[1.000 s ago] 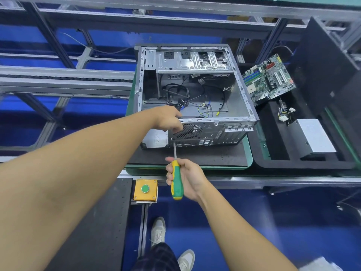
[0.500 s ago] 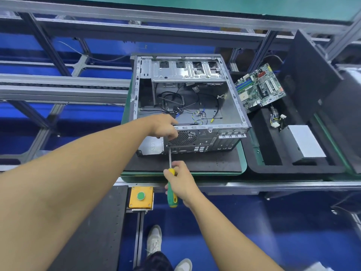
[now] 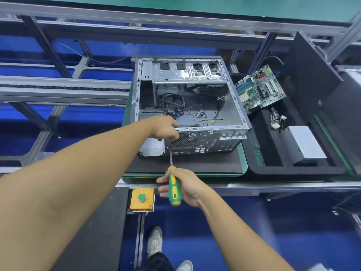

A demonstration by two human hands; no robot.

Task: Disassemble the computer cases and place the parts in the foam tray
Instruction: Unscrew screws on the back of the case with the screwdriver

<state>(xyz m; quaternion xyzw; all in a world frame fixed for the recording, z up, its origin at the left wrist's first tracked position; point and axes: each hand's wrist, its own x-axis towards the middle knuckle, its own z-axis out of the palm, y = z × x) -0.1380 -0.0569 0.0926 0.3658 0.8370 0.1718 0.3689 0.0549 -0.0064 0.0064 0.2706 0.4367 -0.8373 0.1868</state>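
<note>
An open grey computer case [image 3: 230, 106] lies on a black mat, its rear panel toward me and loose cables inside. My left hand [image 3: 166, 129] grips the top edge of the rear panel beside the fan grille [image 3: 185, 139]. My right hand [image 3: 183, 185] holds a green and yellow screwdriver [image 3: 174, 189], its shaft pointing up at the rear panel below the fan grille. To the right, the black foam tray [image 3: 297, 169] holds a green motherboard [image 3: 259, 89], a small cable bundle [image 3: 277, 120] and a white power supply [image 3: 304, 143].
A yellow box with a green button [image 3: 142, 198] sits at the bench's front edge. A black side panel [image 3: 312, 75] leans behind the tray. Aluminium frame rails [image 3: 64, 89] run to the left over blue floor. My shoes [image 3: 154, 241] show below.
The view shifted, so the case sits lower in the picture. My right hand has opened its fingers somewhat around the screwdriver handle. My left hand stays on the rear panel edge.
</note>
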